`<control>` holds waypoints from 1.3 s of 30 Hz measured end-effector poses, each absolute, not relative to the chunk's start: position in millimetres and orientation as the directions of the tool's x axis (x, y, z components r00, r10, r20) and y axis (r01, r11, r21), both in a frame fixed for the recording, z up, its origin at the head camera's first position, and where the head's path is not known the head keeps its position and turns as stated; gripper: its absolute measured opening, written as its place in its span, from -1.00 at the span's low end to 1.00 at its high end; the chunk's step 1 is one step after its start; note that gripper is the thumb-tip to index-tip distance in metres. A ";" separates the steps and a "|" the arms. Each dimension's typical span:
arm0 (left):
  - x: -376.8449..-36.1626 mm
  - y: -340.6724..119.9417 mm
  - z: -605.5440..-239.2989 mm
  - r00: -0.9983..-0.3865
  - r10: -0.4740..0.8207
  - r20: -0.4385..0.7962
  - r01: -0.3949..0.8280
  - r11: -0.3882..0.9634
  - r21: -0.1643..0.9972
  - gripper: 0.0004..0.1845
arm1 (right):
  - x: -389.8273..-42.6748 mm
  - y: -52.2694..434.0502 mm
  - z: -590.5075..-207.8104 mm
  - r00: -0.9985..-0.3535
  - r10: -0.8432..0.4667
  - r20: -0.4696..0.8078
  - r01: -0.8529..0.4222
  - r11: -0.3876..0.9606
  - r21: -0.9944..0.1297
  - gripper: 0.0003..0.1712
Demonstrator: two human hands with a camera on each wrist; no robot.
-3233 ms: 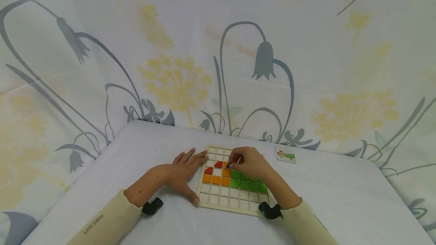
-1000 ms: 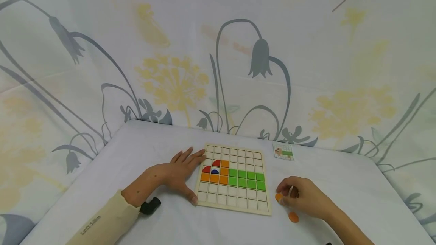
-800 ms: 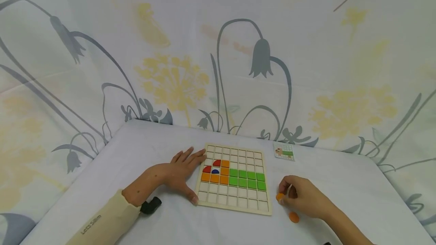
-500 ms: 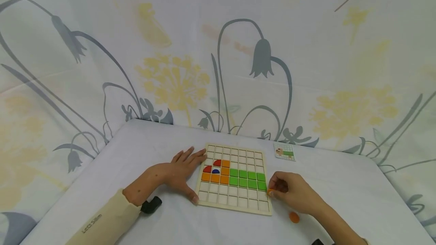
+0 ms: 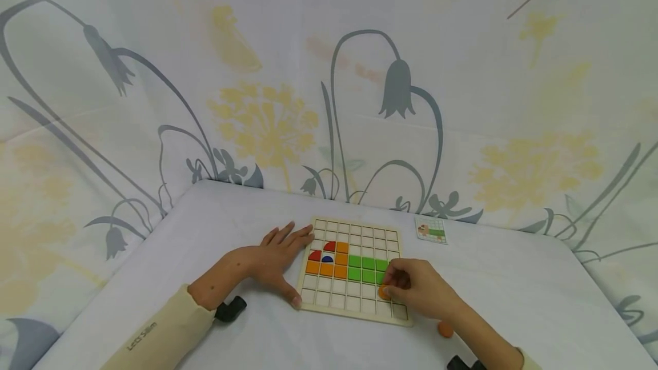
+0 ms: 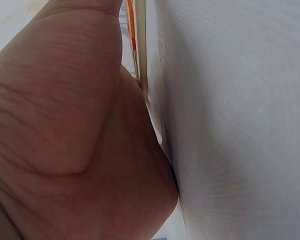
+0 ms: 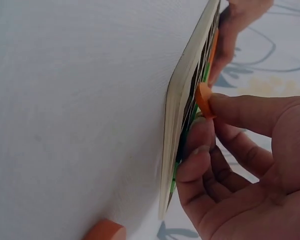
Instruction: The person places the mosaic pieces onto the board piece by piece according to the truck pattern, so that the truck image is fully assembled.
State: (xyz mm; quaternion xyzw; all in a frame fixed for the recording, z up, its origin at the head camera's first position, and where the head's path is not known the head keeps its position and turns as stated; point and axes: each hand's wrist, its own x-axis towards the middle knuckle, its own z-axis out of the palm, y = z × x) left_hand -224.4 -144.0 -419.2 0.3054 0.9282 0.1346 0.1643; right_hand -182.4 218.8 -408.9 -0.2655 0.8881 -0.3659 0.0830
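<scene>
My right hand (image 5: 418, 289) pinches a small rounded orange tile (image 7: 204, 100) between thumb and fingers. It is over the lower right part of a pale wooden grid board (image 5: 323, 297), just below the green tiles (image 5: 368, 268). Spread along the board's left edge, my left hand (image 5: 275, 264) touches the frame with thumb and fingertips. Orange square tiles (image 5: 326, 269), two red curved tiles (image 5: 329, 246) and a blue half-round tile (image 5: 327, 258) sit in the grid's left half. My right fingers hide the right end of the green rows.
Right of the board, another orange rounded tile (image 5: 445, 329) lies on the white tabletop under my right forearm. A small picture card (image 5: 432, 230) with a coloured grid lies behind, at the back right. A flower-printed cloth wall (image 5: 288, 44) rises behind the table.
The blue tile, earlier in my right hand, lies in the grid. My right hand went right, took an orange tile from the table and moved left over the board. The left hand stays put.
</scene>
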 end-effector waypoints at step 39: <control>-224.7 -143.6 -419.5 -0.763 0.605 -0.226 0.515 0.781 0.353 0.46 | -160.9 247.7 -411.0 -0.765 -0.618 0.184 -0.606 0.592 -0.531 -0.69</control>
